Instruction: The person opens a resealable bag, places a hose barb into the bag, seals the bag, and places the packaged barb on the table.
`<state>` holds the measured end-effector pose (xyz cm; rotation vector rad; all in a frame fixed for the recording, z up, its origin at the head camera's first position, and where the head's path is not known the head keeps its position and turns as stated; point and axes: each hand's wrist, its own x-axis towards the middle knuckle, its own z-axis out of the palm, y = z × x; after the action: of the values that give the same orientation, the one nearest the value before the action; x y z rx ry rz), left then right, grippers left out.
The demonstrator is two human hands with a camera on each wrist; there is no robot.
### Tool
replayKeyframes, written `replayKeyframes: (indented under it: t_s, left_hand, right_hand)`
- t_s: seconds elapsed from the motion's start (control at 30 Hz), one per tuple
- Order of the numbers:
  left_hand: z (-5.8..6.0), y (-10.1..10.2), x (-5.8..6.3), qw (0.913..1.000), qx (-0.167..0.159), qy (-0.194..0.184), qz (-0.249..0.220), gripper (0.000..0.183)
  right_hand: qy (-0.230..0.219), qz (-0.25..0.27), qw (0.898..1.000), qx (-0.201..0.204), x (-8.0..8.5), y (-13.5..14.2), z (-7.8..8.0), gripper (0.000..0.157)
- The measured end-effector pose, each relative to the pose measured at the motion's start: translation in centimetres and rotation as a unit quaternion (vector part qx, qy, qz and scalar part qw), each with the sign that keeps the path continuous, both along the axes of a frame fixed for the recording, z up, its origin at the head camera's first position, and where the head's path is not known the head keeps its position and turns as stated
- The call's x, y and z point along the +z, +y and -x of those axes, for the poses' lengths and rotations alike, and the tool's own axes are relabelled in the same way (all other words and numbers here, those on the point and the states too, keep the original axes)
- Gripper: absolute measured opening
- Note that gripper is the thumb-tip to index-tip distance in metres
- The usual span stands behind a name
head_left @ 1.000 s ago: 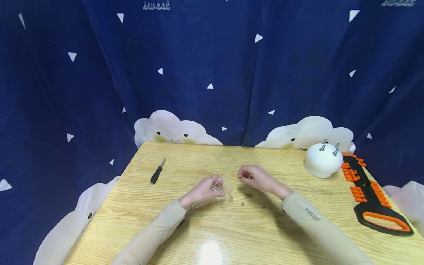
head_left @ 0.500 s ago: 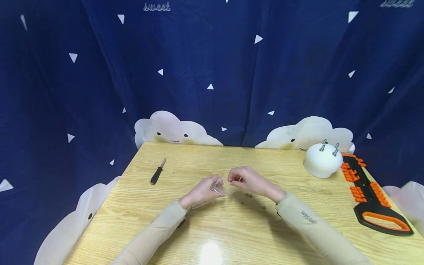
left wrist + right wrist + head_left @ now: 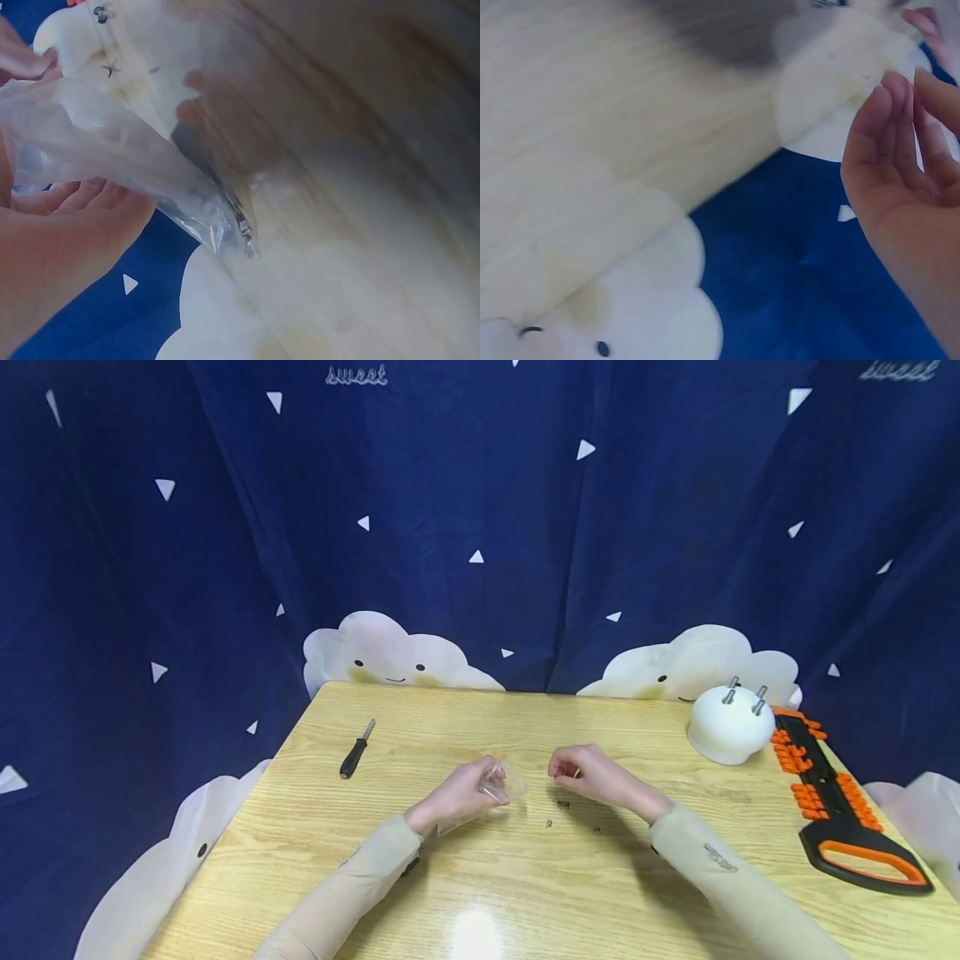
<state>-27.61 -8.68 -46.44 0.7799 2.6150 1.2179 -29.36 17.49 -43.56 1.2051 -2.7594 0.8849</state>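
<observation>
A clear plastic bag is gripped in my left hand, its mouth spread toward the right. In the left wrist view, small shiny metal parts lie in the bottom corner of the bag. My right hand hovers over the table to the right of the bag, fingers loosely bent and nothing visible between them and the thumb. Just below that hand, tiny dark metal pieces lie on the wood, with another small metal piece nearer me and one more small piece to the right.
A black-handled screwdriver lies at the table's left. At the right stand a white dome with metal pegs on top and a black and orange rack with a handle. A blue curtain hangs behind the table.
My right hand moved left to the bag's mouth, then came back to the right above the loose metal pieces. My left hand keeps the bag in nearly the same place.
</observation>
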Motion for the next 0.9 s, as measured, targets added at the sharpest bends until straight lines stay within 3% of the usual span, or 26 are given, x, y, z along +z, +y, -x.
replayKeyframes:
  t_s: [0.2, 0.43, 0.9]
  left_hand:
    - [0.0, 0.0, 0.0, 1.0, -0.002, -0.006, -0.002, 0.038]
    - [0.1, 0.0, 0.0, 1.0, -0.005, -0.008, -0.002, 0.041]
    - [-0.1, 0.0, 0.0, 1.0, -0.005, -0.002, 0.007, 0.037]
  right_hand:
    - [-0.033, -0.021, 0.999, 0.004, -1.9, 2.1, 0.0, 0.006]
    - [-0.055, -0.024, 0.998, 0.016, -2.8, 2.8, -0.1, 0.009]
    - [-0.048, -0.047, 0.998, 0.003, -3.7, 2.5, 0.2, 0.01]
